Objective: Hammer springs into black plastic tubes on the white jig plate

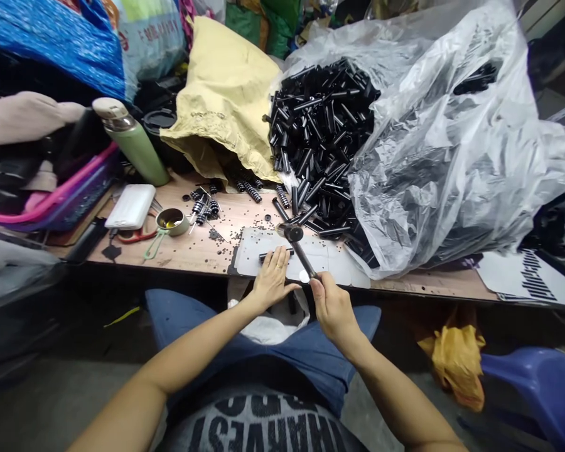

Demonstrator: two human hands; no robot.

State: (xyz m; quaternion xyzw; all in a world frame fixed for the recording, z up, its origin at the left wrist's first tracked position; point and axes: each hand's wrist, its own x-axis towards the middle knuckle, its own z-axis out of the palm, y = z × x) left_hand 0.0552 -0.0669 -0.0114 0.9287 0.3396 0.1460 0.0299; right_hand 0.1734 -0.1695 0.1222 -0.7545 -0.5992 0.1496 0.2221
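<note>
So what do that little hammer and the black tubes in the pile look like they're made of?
The hammer in the right hand looks like metal: a shiny grey head on a dark, slim handle whose material I cannot tell. The black tubes look like moulded plastic with a semi-gloss finish, catching soft highlights, though coated metal is possible. The left hand rests on one tube lying on a white sheet.

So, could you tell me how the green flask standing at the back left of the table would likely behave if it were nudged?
The green flask is tall and narrow and already leans, so it probably tips rather than slides. Its round body would likely roll once down, perhaps toward the white box. The smooth surface may be a little slippery to grip.
</note>
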